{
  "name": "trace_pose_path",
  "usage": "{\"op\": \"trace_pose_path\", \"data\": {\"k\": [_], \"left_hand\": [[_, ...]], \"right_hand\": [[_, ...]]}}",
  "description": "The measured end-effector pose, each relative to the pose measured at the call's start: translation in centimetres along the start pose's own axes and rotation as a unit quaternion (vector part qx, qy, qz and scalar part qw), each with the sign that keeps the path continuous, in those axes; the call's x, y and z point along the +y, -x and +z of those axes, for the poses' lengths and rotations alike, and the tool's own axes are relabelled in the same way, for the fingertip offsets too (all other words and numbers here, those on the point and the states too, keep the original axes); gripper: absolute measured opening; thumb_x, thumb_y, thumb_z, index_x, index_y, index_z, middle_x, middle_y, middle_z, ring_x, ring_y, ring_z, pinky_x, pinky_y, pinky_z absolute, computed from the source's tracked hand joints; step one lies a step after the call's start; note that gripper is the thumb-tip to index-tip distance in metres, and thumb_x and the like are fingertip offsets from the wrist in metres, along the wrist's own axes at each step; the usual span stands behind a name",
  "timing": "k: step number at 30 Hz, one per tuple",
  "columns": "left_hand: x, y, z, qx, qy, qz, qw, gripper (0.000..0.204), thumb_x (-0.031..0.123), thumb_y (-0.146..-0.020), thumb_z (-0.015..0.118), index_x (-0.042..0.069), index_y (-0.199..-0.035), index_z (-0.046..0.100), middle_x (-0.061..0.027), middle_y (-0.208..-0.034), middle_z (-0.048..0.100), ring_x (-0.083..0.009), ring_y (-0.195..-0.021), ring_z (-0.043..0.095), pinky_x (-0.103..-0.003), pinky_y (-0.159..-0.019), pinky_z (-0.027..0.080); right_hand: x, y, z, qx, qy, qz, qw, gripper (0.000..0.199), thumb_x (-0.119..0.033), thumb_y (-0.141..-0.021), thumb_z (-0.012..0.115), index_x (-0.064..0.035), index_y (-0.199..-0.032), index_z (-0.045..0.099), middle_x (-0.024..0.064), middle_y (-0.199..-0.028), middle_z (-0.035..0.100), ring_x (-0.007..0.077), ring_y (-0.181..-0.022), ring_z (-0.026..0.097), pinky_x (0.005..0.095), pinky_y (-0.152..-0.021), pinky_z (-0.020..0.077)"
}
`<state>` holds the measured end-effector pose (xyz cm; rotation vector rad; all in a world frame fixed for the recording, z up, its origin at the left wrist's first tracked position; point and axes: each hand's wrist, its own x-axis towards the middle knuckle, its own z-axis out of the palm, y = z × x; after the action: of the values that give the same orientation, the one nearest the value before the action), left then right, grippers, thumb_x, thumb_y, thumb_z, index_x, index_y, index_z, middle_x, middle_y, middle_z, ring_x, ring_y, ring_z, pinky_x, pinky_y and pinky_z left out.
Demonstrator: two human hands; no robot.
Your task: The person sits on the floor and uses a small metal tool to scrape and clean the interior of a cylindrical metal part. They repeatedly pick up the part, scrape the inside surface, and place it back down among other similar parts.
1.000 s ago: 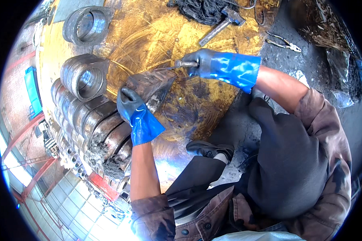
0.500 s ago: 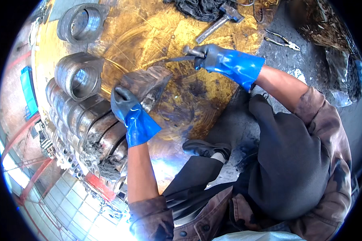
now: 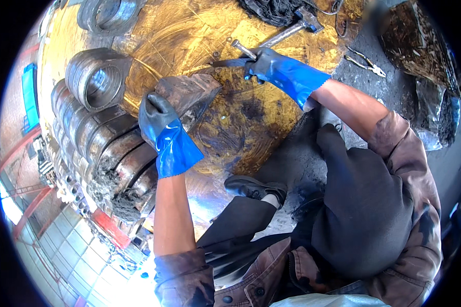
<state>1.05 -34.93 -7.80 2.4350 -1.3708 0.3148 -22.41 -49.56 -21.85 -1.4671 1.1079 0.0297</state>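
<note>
My left hand (image 3: pixel 159 115), in a blue and dark grey rubber glove, is closed on the near left end of a heavy, rust-brown metal block (image 3: pixel 187 92). My right hand (image 3: pixel 271 66), gloved alike, grips a dark flat-bladed steel tool (image 3: pixel 228 63). Its blade points left, just beyond the block's far right corner. A round metal rod (image 3: pixel 244 49) with a knobbed end sticks up from the same fist; whether it belongs to the blade is hidden. Right beside my left hand stands a row of thick machined metal rings with squared bases (image 3: pixel 100 82).
The block rests on an oily yellow surface (image 3: pixel 189 30). Beyond my right hand lie a hammer (image 3: pixel 297 28) and a black rag (image 3: pixel 271 10). Pliers (image 3: pixel 366 62) are on the grey floor at right, near a worn fibrous block (image 3: pixel 420 41). Another ring (image 3: pixel 110 15) stands far left.
The view has turned slightly, so the rings sit higher and the hammer lower. Both hands keep their holds, and the flat blade has tilted a little against the block.
</note>
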Motion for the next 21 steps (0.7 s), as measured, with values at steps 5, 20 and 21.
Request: {"op": "trace_pose_path", "data": {"k": [5, 20, 21], "left_hand": [[-1.0, 0.1, -0.3, -0.012, -0.007, -0.022, 1.000, 0.033, 0.029, -0.102, 0.050, 0.005, -0.109, 0.072, -0.0212, -0.102, 0.073, -0.0418, -0.097, 0.068, -0.051, -0.084, 0.054], [-1.8, -0.4, -0.3, 0.050, 0.019, 0.029, 0.998, 0.025, 0.023, -0.095, 0.059, 0.005, -0.099, 0.074, -0.0213, -0.090, 0.074, -0.0414, -0.083, 0.070, -0.053, -0.079, 0.054], [-2.4, -0.4, -0.4, 0.051, 0.019, 0.021, 0.998, 0.024, 0.023, -0.095, 0.059, 0.005, -0.099, 0.074, -0.0212, -0.089, 0.073, -0.0415, -0.083, 0.069, -0.053, -0.079, 0.054]], "right_hand": [[-7.0, 5.1, -1.2, 0.009, 0.301, -0.106, 0.948, 0.043, -0.016, -0.100, 0.055, -0.0225, -0.142, 0.061, 0.0113, -0.105, 0.075, 0.0313, -0.086, 0.073, 0.0447, -0.074, 0.0569], [-9.6, 4.5, 3.0, -0.058, 0.466, -0.002, 0.883, 0.051, -0.044, -0.105, 0.045, -0.0042, -0.133, 0.060, 0.0258, -0.109, 0.073, 0.0353, -0.108, 0.071, 0.0471, -0.096, 0.0535], [-11.4, 5.0, 3.0, -0.090, 0.518, -0.058, 0.848, 0.050, -0.042, -0.106, 0.040, -0.0040, -0.132, 0.061, 0.0247, -0.108, 0.073, 0.0354, -0.106, 0.072, 0.0455, -0.095, 0.0538]]}}
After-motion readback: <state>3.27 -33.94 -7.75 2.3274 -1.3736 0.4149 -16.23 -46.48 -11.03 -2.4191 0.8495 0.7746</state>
